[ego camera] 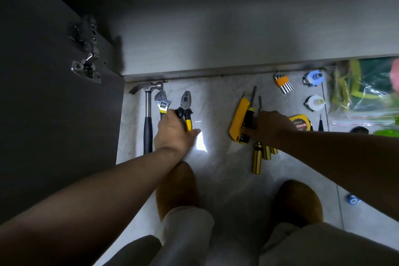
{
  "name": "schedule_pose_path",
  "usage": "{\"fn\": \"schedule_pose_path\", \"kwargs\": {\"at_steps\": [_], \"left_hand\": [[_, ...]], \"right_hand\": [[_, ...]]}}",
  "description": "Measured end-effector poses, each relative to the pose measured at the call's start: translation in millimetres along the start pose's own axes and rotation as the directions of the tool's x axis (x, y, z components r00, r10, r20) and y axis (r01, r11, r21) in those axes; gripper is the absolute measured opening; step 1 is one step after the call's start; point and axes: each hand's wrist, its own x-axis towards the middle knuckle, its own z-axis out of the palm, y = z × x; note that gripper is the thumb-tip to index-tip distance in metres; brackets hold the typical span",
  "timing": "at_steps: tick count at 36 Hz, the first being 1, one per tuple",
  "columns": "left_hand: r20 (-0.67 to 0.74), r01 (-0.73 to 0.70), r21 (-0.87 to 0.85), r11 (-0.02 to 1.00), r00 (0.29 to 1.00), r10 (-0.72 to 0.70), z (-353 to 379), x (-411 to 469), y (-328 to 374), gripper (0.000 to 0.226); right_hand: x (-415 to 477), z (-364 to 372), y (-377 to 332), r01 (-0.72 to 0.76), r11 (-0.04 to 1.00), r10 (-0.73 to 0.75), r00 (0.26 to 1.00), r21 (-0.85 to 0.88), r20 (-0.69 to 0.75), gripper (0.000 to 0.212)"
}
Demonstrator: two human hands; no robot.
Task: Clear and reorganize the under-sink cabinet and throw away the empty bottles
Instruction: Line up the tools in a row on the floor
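Observation:
Tools lie in a row on the pale floor before the under-sink cabinet (216, 34), whose dark inside shows nothing. My left hand (172, 134) closes around the handles of the adjustable wrench (162, 101) and the yellow-handled pliers (186, 107). A hammer (148, 114) rests just left of them. My right hand (271, 126) grips a bunch of black-and-yellow screwdrivers (258, 157) beside a yellow utility knife (237, 119). A yellow tape measure (302, 123) is partly hidden behind that hand.
The open cabinet door (54, 114) with its hinge (86, 54) stands at the left. A hex key set (283, 82), two tape rolls (314, 77), a small screwdriver (320, 124) and a plastic bag (364, 90) lie at the right. My feet (179, 190) are below.

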Motion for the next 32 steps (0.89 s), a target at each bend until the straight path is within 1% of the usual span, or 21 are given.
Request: {"fn": "schedule_pose_path", "kwargs": {"at_steps": [2, 3, 5, 8, 10, 12, 13, 15, 17, 19, 21, 22, 23, 24, 25, 26, 27, 28, 29, 30, 32], "left_hand": [[-0.042, -0.035, 0.157, 0.987, 0.998, 0.042, -2.3, -1.8, 1.6, 0.072], [-0.054, -0.049, 0.198, 0.979, 0.997, 0.061, -3.7, -2.0, 2.5, 0.071], [-0.05, -0.047, 0.227, 0.973, 0.997, 0.059, -6.0, -0.5, 3.4, 0.067], [-0.044, -0.013, 0.235, 0.972, 0.999, 0.024, -7.7, 1.6, 3.4, 0.072], [-0.051, -0.002, 0.222, 0.975, 0.999, 0.014, -7.4, 1.8, 3.5, 0.076], [-0.057, 0.01, 0.206, 0.979, 0.998, 0.002, -7.4, 1.9, 4.5, 0.079], [-0.057, 0.014, 0.201, 0.979, 0.998, -0.003, -7.6, 2.1, 5.2, 0.081], [-0.058, 0.026, 0.2, 0.98, 0.998, -0.014, -8.3, 2.3, 7.5, 0.084], [-0.063, 0.033, 0.196, 0.98, 0.998, -0.021, -8.1, 1.7, 9.6, 0.087], [-0.102, 0.042, 0.198, 0.979, 0.995, -0.022, -7.2, -0.1, 10.0, 0.089], [-0.184, -0.005, 0.218, 0.976, 0.982, 0.046, -5.6, -1.2, 9.0, 0.084], [-0.219, -0.068, 0.194, 0.979, 0.969, 0.111, -4.1, -0.7, 8.3, 0.074], [-0.228, -0.147, 0.094, 0.985, 0.96, 0.165, -2.7, 0.1, 8.1, 0.06], [-0.188, -0.204, -0.079, 0.976, 0.964, 0.186, -1.7, 0.0, 10.7, 0.047], [-0.098, -0.203, -0.261, 0.944, 0.978, 0.184, -0.8, -1.5, 15.4, 0.037], [0.017, -0.161, -0.401, 0.902, 0.983, 0.183, 0.4, -4.1, 20.7, 0.032], [0.135, -0.11, -0.485, 0.867, 0.971, 0.198, 2.0, -6.7, 26.1, 0.029], [0.233, -0.084, -0.529, 0.845, 0.943, 0.239, 4.4, -9.8, 30.5, 0.027], [0.299, -0.083, -0.553, 0.829, 0.909, 0.29, 7.2, -12.5, 33.5, 0.027], [0.333, -0.088, -0.572, 0.815, 0.884, 0.328, 10.0, -14.5, 35.1, 0.025], [0.345, -0.084, -0.578, 0.812, 0.876, 0.336, 11.9, -14.2, 34.4, 0.02]], "right_hand": [[1.3, 3.3, -8.8, -0.036, 0.999, 0.036, 0.999, 0.025, -0.003, 0.041], [1.5, 4.2, -13.0, -0.056, 0.997, 0.056, 0.998, 0.051, 0.014, 0.041], [2.2, 3.2, -18.9, -0.139, 0.975, 0.125, 0.988, 0.174, 0.088, 0.036], [-0.2, -3.8, -21.8, -0.294, 0.875, 0.216, 0.948, 0.384, 0.233, 0.027], [-2.2, -7.4, -20.4, -0.312, 0.839, 0.227, 0.945, 0.446, 0.234, 0.028], [-4.3, -9.7, -17.5, -0.29, 0.824, 0.219, 0.955, 0.486, 0.2, 0.029], [-5.9, -10.6, -15.9, -0.259, 0.835, 0.192, 0.964, 0.486, 0.183, 0.029], [-9.1, -12.6, -14.1, -0.174, 0.885, 0.11, 0.979, 0.431, 0.171, 0.031], [-12.2, -14.4, -16.8, -0.098, 0.911, 0.031, 0.985, 0.4, 0.17, 0.032], [-13.5, -13.4, -23.2, -0.051, 0.904, -0.033, 0.982, 0.424, 0.188, 0.03], [-15.0, -10.8, -33.1, -0.017, 0.893, -0.083, 0.975, 0.449, 0.204, 0.03], [-15.8, -9.4, -38.4, 0.001, 0.89, -0.108, 0.972, 0.456, 0.208, 0.031], [-16.7, -7.9, -43.4, 0.02, 0.884, -0.133, 0.969, 0.467, 0.209, 0.03], [-18.2, -6.8, -48.5, 0.042, 0.877, -0.159, 0.965, 0.478, 0.208, 0.03], [-20.0, -6.1, -53.2, 0.068, 0.873, -0.187, 0.961, 0.482, 0.202, 0.031], [-22.1, -5.6, -57.0, 0.097, 0.874, -0.212, 0.957, 0.477, 0.195, 0.032], [-24.1, -5.6, -60.0, 0.127, 0.876, -0.239, 0.952, 0.465, 0.189, 0.033], [-26.5, -5.7, -62.4, 0.158, 0.88, -0.264, 0.947, 0.449, 0.183, 0.033], [-28.7, -5.5, -64.2, 0.183, 0.88, -0.283, 0.943, 0.438, 0.174, 0.032], [-30.5, -5.8, -64.8, 0.196, 0.879, -0.292, 0.942, 0.435, 0.164, 0.03], [-32.4, -6.8, -61.7, 0.192, 0.881, -0.281, 0.947, 0.432, 0.153, 0.027]]}}
